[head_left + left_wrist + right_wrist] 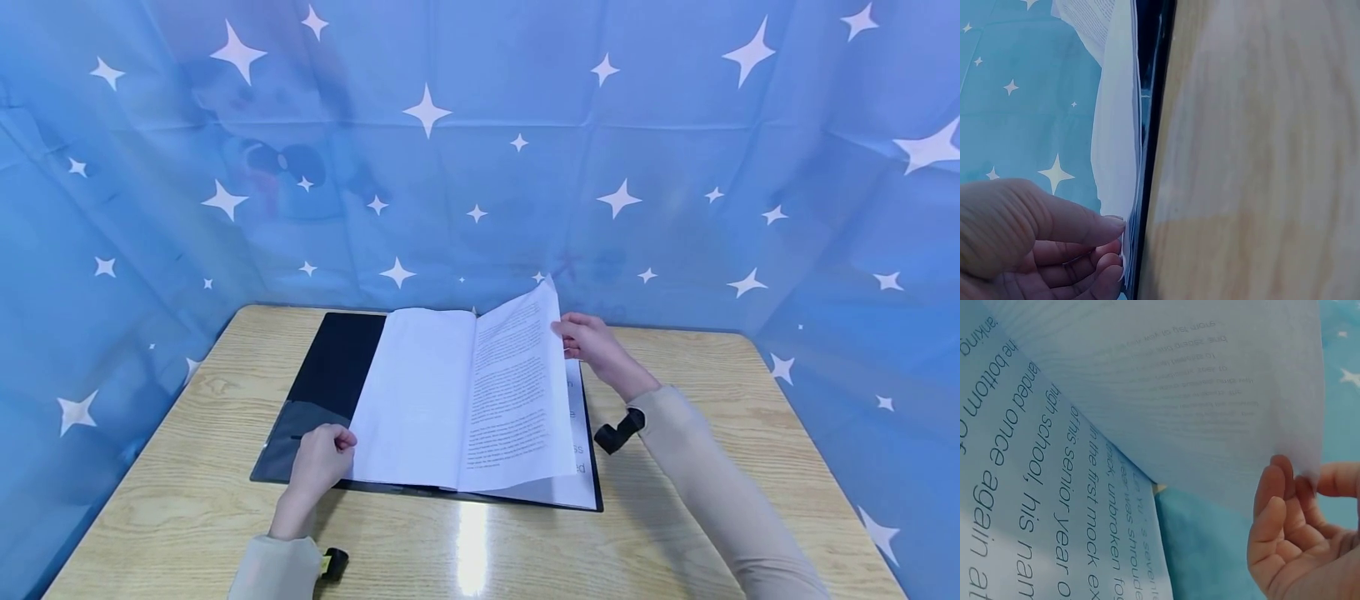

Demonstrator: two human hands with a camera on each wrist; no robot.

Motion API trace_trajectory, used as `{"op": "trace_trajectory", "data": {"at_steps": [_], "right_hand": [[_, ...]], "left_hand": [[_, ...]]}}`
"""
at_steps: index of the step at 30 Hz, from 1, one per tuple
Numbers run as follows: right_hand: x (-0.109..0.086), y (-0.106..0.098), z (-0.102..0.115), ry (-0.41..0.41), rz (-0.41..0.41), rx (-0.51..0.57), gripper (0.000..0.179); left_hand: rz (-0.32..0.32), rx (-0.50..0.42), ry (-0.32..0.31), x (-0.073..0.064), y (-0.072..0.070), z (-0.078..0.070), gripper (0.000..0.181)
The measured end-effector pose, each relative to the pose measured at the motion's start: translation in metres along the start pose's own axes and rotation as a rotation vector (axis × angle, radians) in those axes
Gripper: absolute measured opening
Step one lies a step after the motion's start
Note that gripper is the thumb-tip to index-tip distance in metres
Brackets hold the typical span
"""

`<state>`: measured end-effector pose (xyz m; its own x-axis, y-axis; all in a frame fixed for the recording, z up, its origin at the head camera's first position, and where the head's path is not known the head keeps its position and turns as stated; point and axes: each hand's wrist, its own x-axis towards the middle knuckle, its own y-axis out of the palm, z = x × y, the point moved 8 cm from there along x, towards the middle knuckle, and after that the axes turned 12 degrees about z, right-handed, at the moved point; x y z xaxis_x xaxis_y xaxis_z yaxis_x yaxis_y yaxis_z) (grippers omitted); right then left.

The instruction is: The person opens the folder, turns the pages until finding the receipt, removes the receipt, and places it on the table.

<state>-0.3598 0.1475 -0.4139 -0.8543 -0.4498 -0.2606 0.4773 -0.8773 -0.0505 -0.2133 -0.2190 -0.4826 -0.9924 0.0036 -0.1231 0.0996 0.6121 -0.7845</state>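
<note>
Saw a starry curtain (480, 75) behind the open folder (341, 358), a wood-grain bench (180, 500) beneath it. Found pages (412, 392) on the folder's left pinched in the left grip (321, 458), a printed sheet (513, 392) lifted over its right pinched in the right grip (592, 346). Judged creasing or tearing possible from uneven tugging.

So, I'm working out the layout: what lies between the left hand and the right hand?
The white left page and printed right page in the black folder lie between the left hand and the right hand, as the head view shows.
</note>
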Motion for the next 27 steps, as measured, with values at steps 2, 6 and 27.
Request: {"op": "trace_trajectory", "data": {"at_steps": [2, 6, 27], "right_hand": [[-0.001, 0.001, 0.000, -0.003, 0.003, 0.008, 0.017], [-0.003, 0.003, -0.002, 0.002, 0.002, -0.011, 0.017], [-0.020, 0.026, 0.003, -0.028, 0.101, -0.087, 0.013]], "left_hand": [[-0.001, -0.001, 0.002, 0.000, 0.000, 0.000, 0.006], [-0.001, -0.002, -0.002, 0.000, 0.001, 0.000, 0.005], [0.010, -0.004, -0.014, 0.001, 0.001, 0.001, 0.006]]}}
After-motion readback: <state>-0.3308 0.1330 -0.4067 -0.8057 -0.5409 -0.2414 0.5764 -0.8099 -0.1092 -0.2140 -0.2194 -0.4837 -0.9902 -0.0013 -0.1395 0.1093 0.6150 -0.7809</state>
